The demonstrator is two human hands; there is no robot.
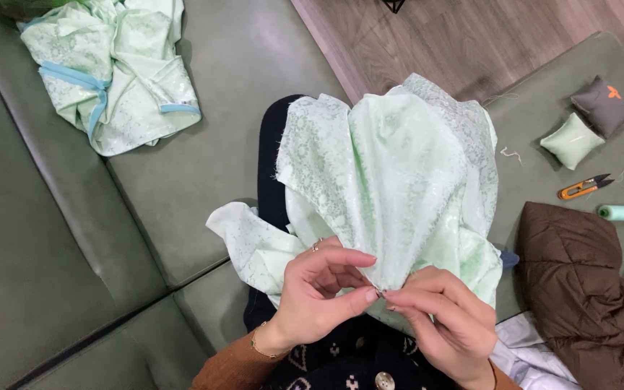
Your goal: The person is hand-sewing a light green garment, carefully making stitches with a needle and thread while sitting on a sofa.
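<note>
Left hand (319,289) & right hand (438,318) both pinch shut on pale green brocade fabric (391,180) at its gathered bottom edge, w/ fingertips meeting; fabric fans up over person's lap on green sofa (240,166).

A wide sofa (52,238) in dull olive-green leather fills most of the view from above, its seat cushions divided by dark seams. Beyond it, at the top, lies a wood-plank floor (471,36) in a warm brown tone, where a small black wire frame (393,4) pokes in at the edge. A brown quilted blanket (586,282) is bunched on the sofa at lower right. The light is soft and even, with faint shadows.
</note>
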